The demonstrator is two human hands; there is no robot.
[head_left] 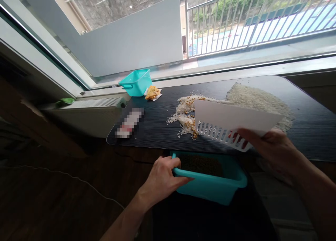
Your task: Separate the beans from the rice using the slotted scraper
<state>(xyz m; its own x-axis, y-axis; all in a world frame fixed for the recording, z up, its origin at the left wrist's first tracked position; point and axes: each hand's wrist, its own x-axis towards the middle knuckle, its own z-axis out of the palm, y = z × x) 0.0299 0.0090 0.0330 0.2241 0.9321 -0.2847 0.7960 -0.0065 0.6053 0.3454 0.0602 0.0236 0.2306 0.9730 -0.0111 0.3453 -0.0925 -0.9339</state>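
My left hand (164, 176) is closed on the left rim of a teal plastic bin (210, 185), which is held below the table's front edge. Dark, grainy material (202, 164) lies inside the bin. In my right hand (275, 146) is a flat white plastic sheet (231, 115) with a row of slots along its lower edge. It is tilted over the dark table (157, 129), beside a patch of white rice mixed with round yellow peas (187, 120). Behind the sheet spreads a larger heap of rice (254, 97), partly hidden by it.
At the table's back left stands a second teal bin (138, 82), with a crumpled yellow cloth (152, 93) on white paper beside it. A blurred-out flat object (130, 123) lies at the left end. Beyond are a radiator (97, 103) and a window with a railing (223, 24).
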